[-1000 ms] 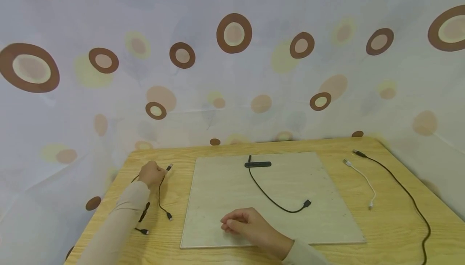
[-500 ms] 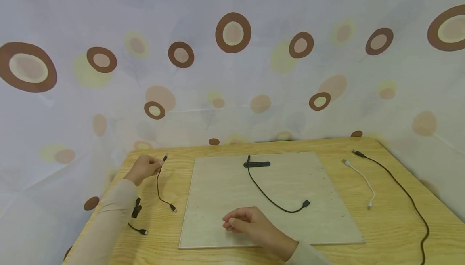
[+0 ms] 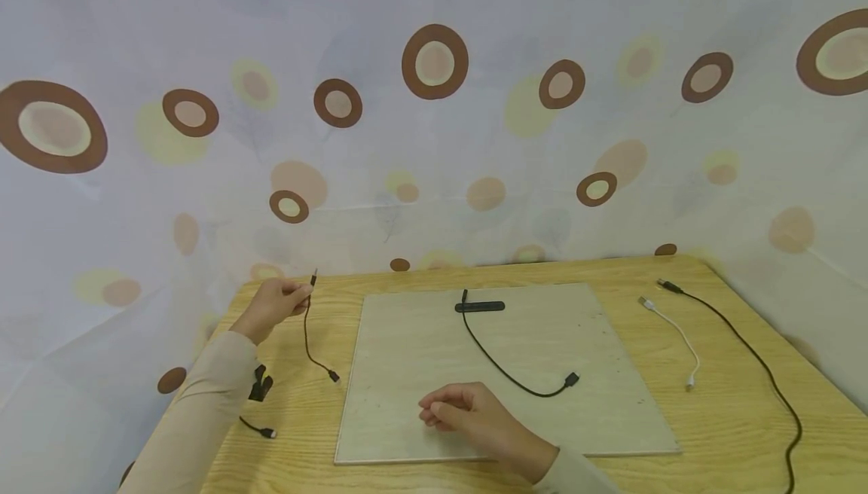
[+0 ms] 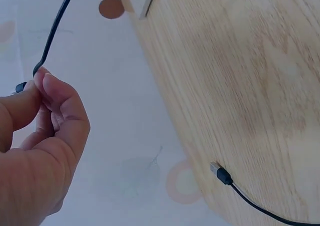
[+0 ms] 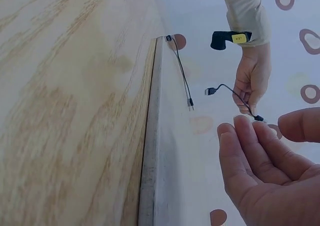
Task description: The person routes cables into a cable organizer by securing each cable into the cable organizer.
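My left hand (image 3: 273,306) pinches a short black USB cable (image 3: 307,340) between thumb and fingertips, close to one plug. The cable hangs down above the left side of the table, its other plug (image 3: 334,376) dangling near the board's left edge. In the left wrist view the pinched cable (image 4: 53,30) runs upward out of frame. Over the front of the pale board (image 3: 407,358) hovers my right hand (image 3: 478,426), fingers loosely bent and holding nothing. Beyond the right hand (image 5: 280,171), the right wrist view also shows the left hand (image 5: 252,78) with the cable.
On the board lie a black cable (image 3: 498,364) and a black slotted strip (image 3: 484,306). Another black cable plug (image 3: 267,433) rests at the table's left, partly hidden by the sleeve. A white cable (image 3: 680,334) and a long black cable (image 3: 753,351) lie at the right.
My left hand has lifted the short black cable off the table and brought it slightly right, its lower plug swinging toward the board. The right hand has barely moved.
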The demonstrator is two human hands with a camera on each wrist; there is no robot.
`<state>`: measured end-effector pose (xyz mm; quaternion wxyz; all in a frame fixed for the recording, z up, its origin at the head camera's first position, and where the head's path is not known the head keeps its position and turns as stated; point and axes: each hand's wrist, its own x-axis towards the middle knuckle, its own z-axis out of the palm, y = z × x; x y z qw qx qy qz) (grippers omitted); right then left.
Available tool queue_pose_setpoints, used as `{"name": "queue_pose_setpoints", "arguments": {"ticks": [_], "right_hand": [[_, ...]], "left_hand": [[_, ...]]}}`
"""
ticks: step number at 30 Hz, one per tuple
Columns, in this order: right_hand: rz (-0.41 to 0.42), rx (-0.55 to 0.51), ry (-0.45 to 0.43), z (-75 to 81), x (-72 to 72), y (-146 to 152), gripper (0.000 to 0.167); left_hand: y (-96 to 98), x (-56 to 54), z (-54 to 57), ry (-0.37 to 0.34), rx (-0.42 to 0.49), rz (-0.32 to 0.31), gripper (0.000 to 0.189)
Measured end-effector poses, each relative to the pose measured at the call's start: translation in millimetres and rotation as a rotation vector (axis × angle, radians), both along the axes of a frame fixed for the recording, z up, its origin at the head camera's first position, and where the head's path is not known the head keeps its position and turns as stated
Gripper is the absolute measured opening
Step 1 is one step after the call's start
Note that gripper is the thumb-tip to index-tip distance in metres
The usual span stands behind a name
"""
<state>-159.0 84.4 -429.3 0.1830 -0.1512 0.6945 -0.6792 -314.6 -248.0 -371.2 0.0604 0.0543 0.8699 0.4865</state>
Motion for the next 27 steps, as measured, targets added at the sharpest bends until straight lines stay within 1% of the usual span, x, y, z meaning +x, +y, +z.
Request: {"name": "queue_pose_setpoints", "arguments": {"ticks": [6, 10, 14, 17, 21, 27], "right_hand": [[-0.024, -0.001, -0.013, -2.5, -2.3, 0, 0.029], [-0.047, -0.010, -0.015, -3.8, -5.0, -2, 0.033], [-0.092, -0.033, -0.030, -3.0, -8.6, -7, 0.040], [-0.131, -0.059, -0.053, -2.3, -11.9, -10, 0.043], [-0.147, -0.104, -0.121, -2.7, -16.1, -15, 0.045], [-0.116, -0.188, -0.252, -9.7, -19.1, -28, 0.045]], "left_hand": [[12.6, 4.9, 7.3, 0.004, 0.108, -0.006, 0.032], [21.0, 7.2, 10.3, -0.013, 0.197, -0.012, 0.036], [30.1, 8.9, 13.2, -0.037, 0.271, -0.021, 0.037], [36.8, 10.6, 14.5, -0.047, 0.293, -0.030, 0.036], [43.5, 13.6, 13.8, -0.059, 0.303, -0.039, 0.035], [51.2, 17.4, 11.3, -0.100, 0.342, -0.022, 0.031]]}}
